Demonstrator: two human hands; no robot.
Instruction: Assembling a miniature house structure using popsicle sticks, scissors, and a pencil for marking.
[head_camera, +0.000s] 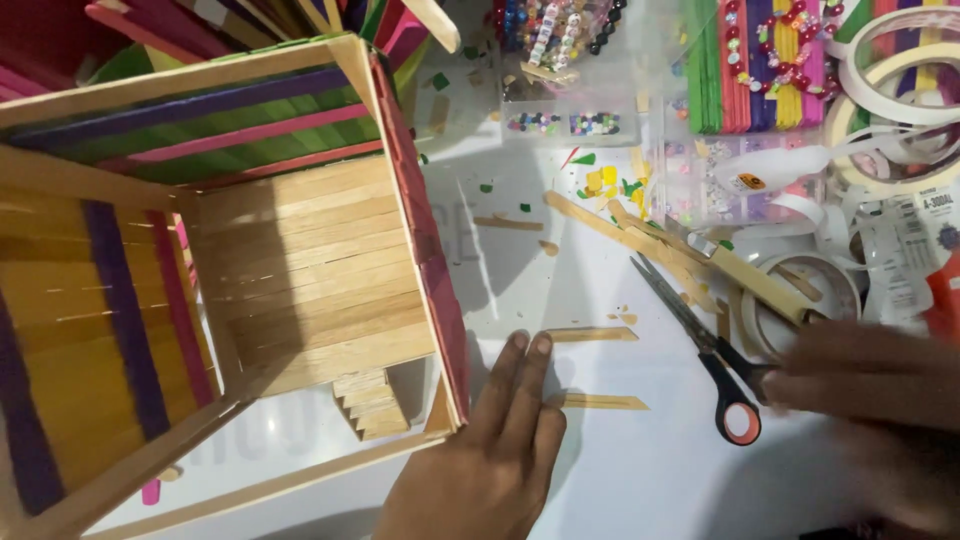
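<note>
Scissors (712, 350) flat on white table (620, 470), stiff, light, pointed, best taken by black-orange handles, right hand (880, 400) blurred at them, grip unclear; left hand (490, 450) flat, fingers released, beside stick house (230, 270).

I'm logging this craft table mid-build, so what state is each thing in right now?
Stick box: open-topped, walls up, tilted.
Left hand: flat on the table, fingers against the box wall.
Right hand: blurred, at the scissors' handles.
Scissors: lying on the table, blades slightly apart.
Cut stick pieces: loose on the table.
Tape rolls: partly unwound.
Coloured sticks: bundled in a stack.
</note>
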